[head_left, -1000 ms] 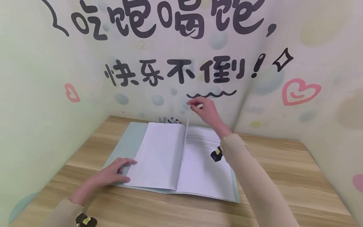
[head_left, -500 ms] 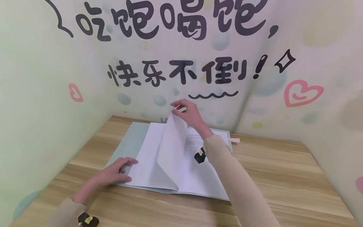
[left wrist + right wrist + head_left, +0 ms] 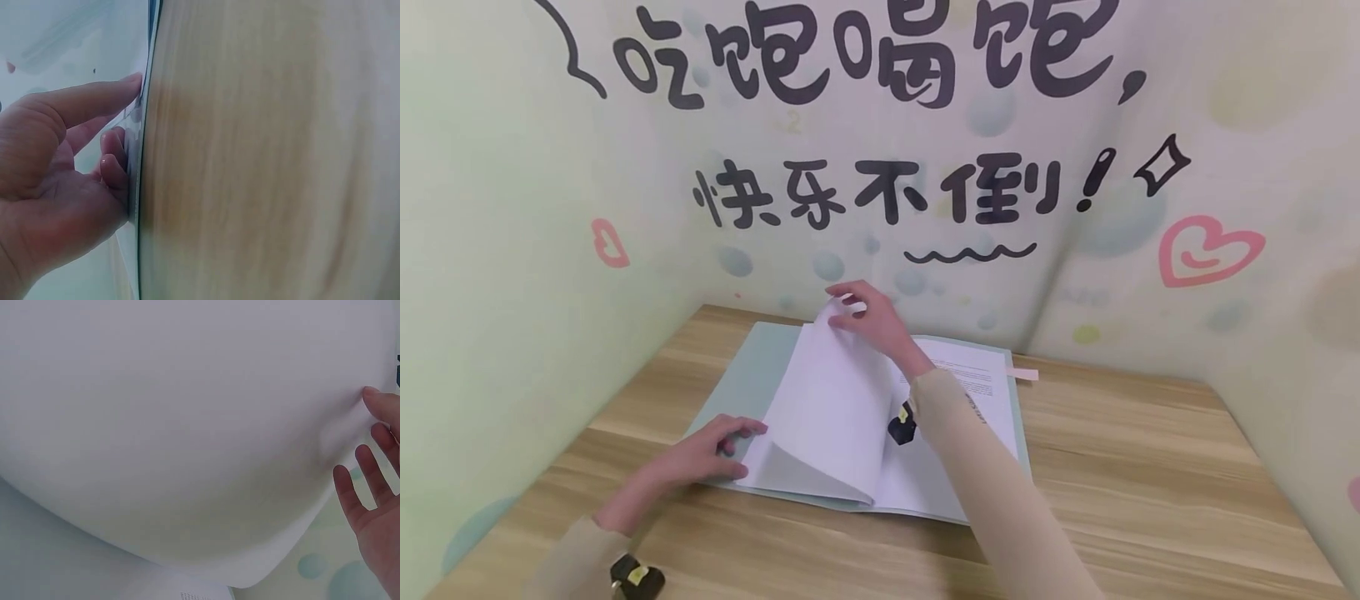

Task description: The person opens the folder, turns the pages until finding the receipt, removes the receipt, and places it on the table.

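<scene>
A light blue folder [image 3: 743, 367] lies spread on the table with a stack of white sheets inside. My right hand [image 3: 868, 321] pinches the top edge of one white page [image 3: 831, 392], which curves up over the left-hand stack. In the right wrist view the thumb [image 3: 381, 405] presses on that page while the lower fingers are spread apart. My left hand [image 3: 703, 454] rests at the left side of the folder, thumb and fingers slightly bent by the sheets' edge. The right-hand sheet [image 3: 958, 367] bears printed text and is partly covered by my right arm.
The wood-grain table [image 3: 1120, 483] extends around the folder. A pink tab [image 3: 1024, 374] sticks out from the folder's right edge. Behind stands a pale wall [image 3: 925, 283] with large black lettering and painted hearts. Dark devices [image 3: 902, 423] are worn at both wrists.
My right hand has carried the page from upright near the spine leftward and down over the left stack. The pink tab has come into sight. My left hand has stayed in place.
</scene>
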The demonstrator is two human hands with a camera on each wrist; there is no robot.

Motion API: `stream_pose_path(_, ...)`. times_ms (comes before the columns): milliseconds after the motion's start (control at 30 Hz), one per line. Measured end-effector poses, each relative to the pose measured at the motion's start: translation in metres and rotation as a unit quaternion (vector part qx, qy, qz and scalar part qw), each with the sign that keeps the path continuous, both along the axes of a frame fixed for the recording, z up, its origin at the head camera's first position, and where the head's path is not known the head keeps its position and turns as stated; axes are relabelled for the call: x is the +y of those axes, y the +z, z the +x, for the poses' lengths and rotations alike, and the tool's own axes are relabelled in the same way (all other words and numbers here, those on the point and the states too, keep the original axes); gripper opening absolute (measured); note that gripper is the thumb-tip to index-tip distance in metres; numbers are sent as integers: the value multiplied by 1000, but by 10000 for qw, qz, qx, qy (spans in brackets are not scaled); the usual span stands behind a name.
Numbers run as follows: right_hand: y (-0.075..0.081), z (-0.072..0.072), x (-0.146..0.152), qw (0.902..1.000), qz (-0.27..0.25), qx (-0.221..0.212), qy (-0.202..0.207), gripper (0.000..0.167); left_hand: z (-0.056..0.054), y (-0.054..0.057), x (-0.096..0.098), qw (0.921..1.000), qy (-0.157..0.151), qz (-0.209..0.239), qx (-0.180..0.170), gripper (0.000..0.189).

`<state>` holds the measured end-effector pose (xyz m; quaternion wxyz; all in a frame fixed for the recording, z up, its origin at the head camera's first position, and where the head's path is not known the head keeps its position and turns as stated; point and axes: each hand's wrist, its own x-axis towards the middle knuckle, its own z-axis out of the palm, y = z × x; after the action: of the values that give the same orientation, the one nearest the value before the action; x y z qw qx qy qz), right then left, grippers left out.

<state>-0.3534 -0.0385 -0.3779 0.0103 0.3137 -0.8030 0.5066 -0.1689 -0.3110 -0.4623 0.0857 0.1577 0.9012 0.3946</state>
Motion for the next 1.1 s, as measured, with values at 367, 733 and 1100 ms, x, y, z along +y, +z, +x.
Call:
stream_pose_path(367, -35, -5, -20, 9994, 152, -65, 301, 55, 2, 4, 0, 9992, 209, 97, -331, 71)
stream_pose_path(733, -55, 2, -27, 9950, 858, -153, 483, 67, -4, 3, -6, 9950, 121, 799, -588, 100)
stream_pose_path(1100, -77, -3, -33, 9868, 1470, 52, 678, 80, -4, 0, -12, 9953, -272, 831, -406, 95)
